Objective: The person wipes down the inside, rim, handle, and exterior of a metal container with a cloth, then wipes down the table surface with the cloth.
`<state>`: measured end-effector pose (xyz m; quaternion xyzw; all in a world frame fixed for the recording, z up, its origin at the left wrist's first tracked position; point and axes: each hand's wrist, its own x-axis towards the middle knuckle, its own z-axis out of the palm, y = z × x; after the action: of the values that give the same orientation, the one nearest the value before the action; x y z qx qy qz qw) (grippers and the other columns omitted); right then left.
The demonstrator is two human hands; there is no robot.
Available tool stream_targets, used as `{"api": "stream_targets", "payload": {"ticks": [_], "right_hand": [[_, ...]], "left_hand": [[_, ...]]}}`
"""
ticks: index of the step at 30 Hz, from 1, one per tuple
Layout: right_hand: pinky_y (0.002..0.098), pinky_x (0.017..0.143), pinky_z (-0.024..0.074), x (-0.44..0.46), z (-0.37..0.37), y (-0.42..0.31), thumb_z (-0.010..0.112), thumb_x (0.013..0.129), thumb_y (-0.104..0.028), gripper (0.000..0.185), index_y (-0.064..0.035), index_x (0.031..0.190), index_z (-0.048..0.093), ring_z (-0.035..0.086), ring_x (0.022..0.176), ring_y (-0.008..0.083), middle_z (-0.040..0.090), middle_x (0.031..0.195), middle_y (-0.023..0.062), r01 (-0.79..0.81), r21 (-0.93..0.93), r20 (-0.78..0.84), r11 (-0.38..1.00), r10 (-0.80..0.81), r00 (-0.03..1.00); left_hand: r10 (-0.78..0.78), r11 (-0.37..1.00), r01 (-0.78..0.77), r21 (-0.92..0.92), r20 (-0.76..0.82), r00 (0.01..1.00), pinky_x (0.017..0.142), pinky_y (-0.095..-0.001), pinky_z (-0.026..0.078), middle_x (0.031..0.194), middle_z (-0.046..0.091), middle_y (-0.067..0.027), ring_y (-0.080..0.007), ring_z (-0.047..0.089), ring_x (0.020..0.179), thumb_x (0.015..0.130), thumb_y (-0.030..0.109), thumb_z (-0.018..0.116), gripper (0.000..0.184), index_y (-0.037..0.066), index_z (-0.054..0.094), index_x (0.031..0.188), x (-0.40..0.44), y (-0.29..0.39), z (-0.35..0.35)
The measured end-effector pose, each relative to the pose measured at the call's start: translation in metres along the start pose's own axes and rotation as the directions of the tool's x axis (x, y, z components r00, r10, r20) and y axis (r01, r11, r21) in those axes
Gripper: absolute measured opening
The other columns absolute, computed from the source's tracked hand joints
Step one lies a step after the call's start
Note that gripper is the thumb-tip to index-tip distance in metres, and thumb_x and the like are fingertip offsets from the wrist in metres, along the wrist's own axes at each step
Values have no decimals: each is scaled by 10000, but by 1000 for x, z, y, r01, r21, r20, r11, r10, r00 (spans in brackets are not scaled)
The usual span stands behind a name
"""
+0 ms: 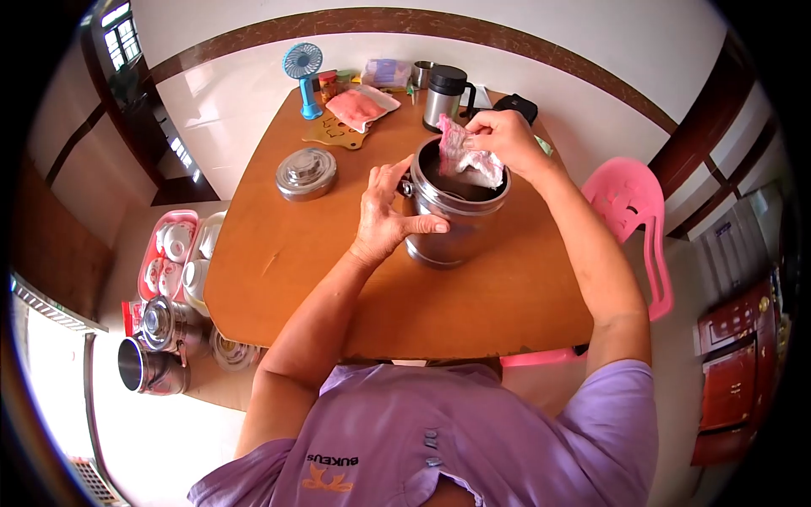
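A steel canister (452, 232) without its lid stands on the wooden table (338, 296), in front of my body. My left hand (384, 211) is wrapped round the canister's left side, thumb across the front below the rim and fingers by the metal clasp. A pink and white cloth (465, 156) hangs over the open mouth, its lower part at the opening. My right hand (507, 144) pinches the cloth from above, at the rim's right side. The round steel lid (307, 173) lies on the table to the left. The canister's inside is dark.
At the table's back stand a blue fan (303, 76), a pink packet (363, 106), a steel mug with a black lid (446, 95) and a black case (517, 107). A pink chair (625, 198) is on the right. Bowls (175, 242) and steel pots (150, 368) sit at the left.
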<state>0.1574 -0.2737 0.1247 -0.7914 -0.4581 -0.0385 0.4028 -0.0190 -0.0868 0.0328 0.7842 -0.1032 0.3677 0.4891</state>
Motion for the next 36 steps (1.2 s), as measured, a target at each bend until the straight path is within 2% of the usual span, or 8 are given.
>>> {"api": "stream_targets", "payload": {"ticks": [4,12,17,22,24,29,32,36], "right_hand": [[274,586,477,-25,7,11,769,773,-121,146,3,833,719,624,634,90,700,692,62,-53,96,-209,994,72,975],[348,546,445,-52,22,-4,734,846,-225,233,-31,735,668,576,539,209,634,611,96,-129,-31,-535,991,92,840],[279,545,399,-69,44,-1,667,937,-182,274,11,752,609,445,606,71,534,613,14,20,424,-642,905,285,712],[256,693,478,-97,66,3,590,982,-75,99,11,979,637,555,777,75,639,859,19,167,586,-644,793,331,690],[269,706,483,-108,74,4,576,984,-65,94,6,1001,636,568,775,95,639,870,39,170,554,-668,815,314,675],[343,724,509,-122,75,-15,599,928,-25,94,-7,1013,635,634,772,258,654,908,131,158,-29,-789,987,-120,602],[431,744,497,-123,68,-40,676,868,-104,156,-33,1000,633,637,833,333,652,976,138,251,-432,-659,867,-493,568],[437,720,495,-129,86,-42,725,839,-153,183,-61,963,627,639,818,346,660,945,133,244,-441,-621,864,-489,612]], "left_hand": [[-10,1000,10,-1,2,1000,828,-358,468,1036,602,-89,-236,518,976,455,539,938,1070,16,588,1320,-1,0,2],[-75,997,75,-9,34,997,799,-346,451,1062,596,-71,-221,512,994,457,572,924,1092,24,584,1338,-1,2,5],[-80,997,80,-13,22,997,779,-348,459,1006,590,-61,-216,515,980,464,593,920,1082,44,591,1337,-1,5,6],[-95,995,95,24,-13,995,777,-346,454,989,569,-46,-211,501,959,456,625,909,1103,38,592,1334,-3,5,11],[-84,996,84,35,-28,996,775,-342,452,994,565,-47,-211,497,954,459,627,909,1103,34,591,1333,-3,6,13],[-26,996,33,79,-79,997,744,-328,447,1007,560,-56,-209,491,943,508,596,907,1065,23,572,1340,-7,2,23],[-8,987,24,162,-99,995,767,-293,491,1133,552,-67,-172,540,973,712,366,875,808,30,543,1368,-11,-13,26],[65,976,-37,215,-125,990,753,-274,493,1122,548,-84,-149,547,920,803,187,787,632,6,541,1356,-10,-13,31]]}}
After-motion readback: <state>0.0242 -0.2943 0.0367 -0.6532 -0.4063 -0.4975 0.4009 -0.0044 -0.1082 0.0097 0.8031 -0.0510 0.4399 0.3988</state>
